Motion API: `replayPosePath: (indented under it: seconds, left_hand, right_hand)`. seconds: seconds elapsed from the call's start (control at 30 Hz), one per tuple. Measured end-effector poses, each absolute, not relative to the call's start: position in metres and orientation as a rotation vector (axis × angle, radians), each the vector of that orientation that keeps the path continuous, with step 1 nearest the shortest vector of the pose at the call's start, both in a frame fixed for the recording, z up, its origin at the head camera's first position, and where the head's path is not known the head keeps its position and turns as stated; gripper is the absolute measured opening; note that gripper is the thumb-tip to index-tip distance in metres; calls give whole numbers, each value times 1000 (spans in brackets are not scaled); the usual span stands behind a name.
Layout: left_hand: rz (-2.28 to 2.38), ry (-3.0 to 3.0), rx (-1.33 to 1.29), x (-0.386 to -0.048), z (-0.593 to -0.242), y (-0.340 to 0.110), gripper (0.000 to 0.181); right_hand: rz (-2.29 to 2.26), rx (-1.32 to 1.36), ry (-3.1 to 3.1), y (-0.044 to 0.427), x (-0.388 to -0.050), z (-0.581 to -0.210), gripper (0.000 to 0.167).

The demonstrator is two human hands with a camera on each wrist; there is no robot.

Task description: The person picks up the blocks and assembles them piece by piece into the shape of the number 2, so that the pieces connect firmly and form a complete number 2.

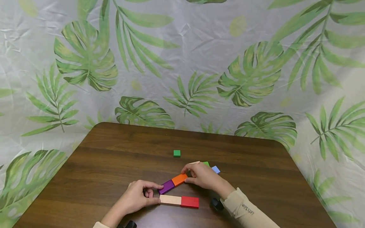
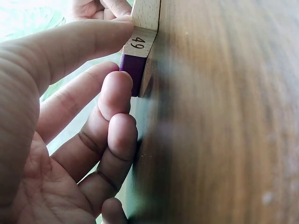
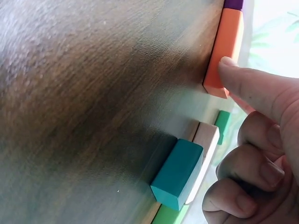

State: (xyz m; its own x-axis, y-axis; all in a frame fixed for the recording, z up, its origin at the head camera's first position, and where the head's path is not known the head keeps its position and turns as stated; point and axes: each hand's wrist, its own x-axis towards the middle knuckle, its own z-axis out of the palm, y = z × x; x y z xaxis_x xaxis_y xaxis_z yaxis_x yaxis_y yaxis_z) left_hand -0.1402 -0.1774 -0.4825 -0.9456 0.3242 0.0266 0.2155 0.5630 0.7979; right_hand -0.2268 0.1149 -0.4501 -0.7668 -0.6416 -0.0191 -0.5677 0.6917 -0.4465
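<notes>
- Orange block (image 1: pixel 179 180): on the table (image 1: pixel 85 177), end against the purple block (image 1: pixel 166 187).
- Right hand (image 1: pixel 203 176) pinches its free end, likely to align it.
- Left hand (image 1: pixel 135 197) touches purple and plain block (image 1: pixel 170 199) ends, probably steadying; whether gripping, cannot tell.

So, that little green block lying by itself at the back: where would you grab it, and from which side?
I'd come from above and pinch the little green block by its left and right sides. It lies flat on the wood-grain table, nothing touching it, so those sides look free, and its boxy shape should suit finger and thumb.
</notes>
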Motion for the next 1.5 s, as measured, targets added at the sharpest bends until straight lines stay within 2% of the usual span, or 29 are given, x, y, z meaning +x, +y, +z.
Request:
replayPosePath:
  seconds: [1.0,1.5]
  left_hand:
    - [1362,2652,476,-139,-481,-177,37]
    - [1368,2659,481,-139,-481,-177,37]
  right_hand:
    - [-641,-1005,2731,116,-226,-451,24]
    - [-805,-824,2741,142,-232,-445,28]
